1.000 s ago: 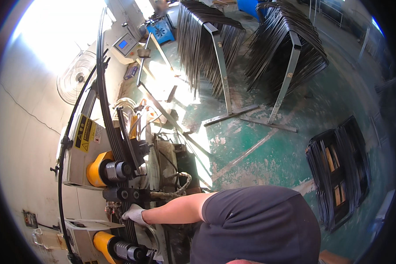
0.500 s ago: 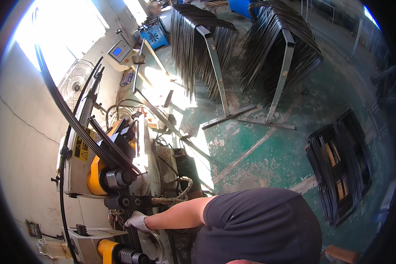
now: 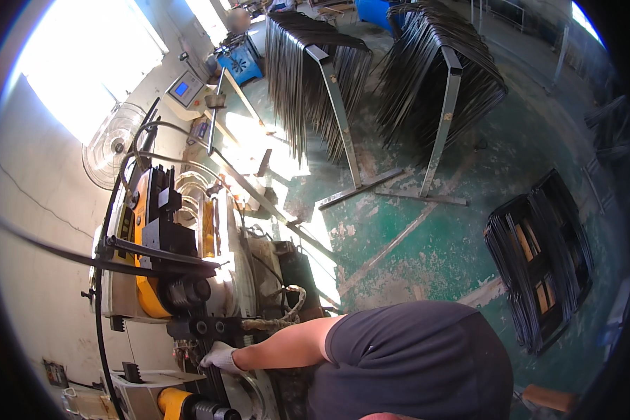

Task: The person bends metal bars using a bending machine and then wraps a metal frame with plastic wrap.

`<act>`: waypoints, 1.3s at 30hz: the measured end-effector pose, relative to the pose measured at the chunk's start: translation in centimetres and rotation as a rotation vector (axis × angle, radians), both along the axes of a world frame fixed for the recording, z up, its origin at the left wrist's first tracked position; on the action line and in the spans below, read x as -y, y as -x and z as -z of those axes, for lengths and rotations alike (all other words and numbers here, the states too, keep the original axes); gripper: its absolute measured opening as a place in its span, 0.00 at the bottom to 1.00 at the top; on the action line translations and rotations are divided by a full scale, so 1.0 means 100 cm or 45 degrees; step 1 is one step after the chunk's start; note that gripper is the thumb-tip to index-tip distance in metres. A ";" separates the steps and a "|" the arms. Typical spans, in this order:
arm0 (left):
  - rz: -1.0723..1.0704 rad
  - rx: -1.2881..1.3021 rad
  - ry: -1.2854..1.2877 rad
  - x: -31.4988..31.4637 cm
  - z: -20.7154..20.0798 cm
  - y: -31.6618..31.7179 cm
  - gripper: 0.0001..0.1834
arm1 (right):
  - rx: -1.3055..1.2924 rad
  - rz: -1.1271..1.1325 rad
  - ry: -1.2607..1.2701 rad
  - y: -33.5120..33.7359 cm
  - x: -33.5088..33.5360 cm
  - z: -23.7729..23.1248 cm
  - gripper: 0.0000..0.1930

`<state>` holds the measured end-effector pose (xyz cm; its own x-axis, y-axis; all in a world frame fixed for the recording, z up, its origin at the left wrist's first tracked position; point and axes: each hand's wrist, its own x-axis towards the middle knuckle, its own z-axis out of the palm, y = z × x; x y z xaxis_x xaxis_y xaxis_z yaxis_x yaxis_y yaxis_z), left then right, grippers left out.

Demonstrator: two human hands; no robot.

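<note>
My right hand (image 3: pixel 221 356), in a pale work glove, reaches across from the lower right. Its fingers close around dark metal rods (image 3: pixel 217 388) that run up between the machine's rollers. Just above the glove sits a black clamp block (image 3: pixel 200 327) with round bolt heads. Higher up, a ribbed dark roller (image 3: pixel 186 290) stands against a yellow bending arm (image 3: pixel 152 294). From this roller the rods' long dark end (image 3: pixel 70 256) sweeps out to the left, blurred by motion. A second yellow arm (image 3: pixel 176 404) lies below the hand. My left hand is not in view.
Two metal racks (image 3: pixel 337 105) hung with bent dark rods stand on the green floor ahead. A stack of rod frames (image 3: pixel 539 262) lies at right. A fan (image 3: pixel 112 145) and control box (image 3: pixel 185 88) are along the left wall. Another person (image 3: pixel 281 5) is far back.
The rods' long end has swung down from the upper left to point left. The upper yellow arm has turned with black parts now showing on it. My right hand stays in place.
</note>
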<state>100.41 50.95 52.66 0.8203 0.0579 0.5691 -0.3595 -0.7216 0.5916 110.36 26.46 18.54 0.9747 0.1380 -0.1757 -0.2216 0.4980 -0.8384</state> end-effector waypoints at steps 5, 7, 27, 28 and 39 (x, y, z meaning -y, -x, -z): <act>-0.120 0.127 -0.049 0.013 -0.005 -0.001 0.21 | 0.061 0.019 -0.023 -0.008 0.004 0.005 0.09; -0.126 0.091 -0.016 0.016 -0.006 -0.002 0.21 | 0.065 0.005 -0.007 -0.014 -0.001 0.013 0.10; -0.146 -0.012 0.070 0.019 -0.009 -0.009 0.21 | 0.012 -0.017 -0.005 -0.002 0.003 0.000 0.10; -0.149 -0.015 0.069 0.019 -0.009 -0.009 0.21 | 0.020 -0.020 -0.006 0.000 0.005 -0.002 0.10; -0.176 -0.053 0.041 0.020 -0.015 -0.014 0.21 | -0.072 -0.063 -0.034 0.009 0.022 -0.019 0.09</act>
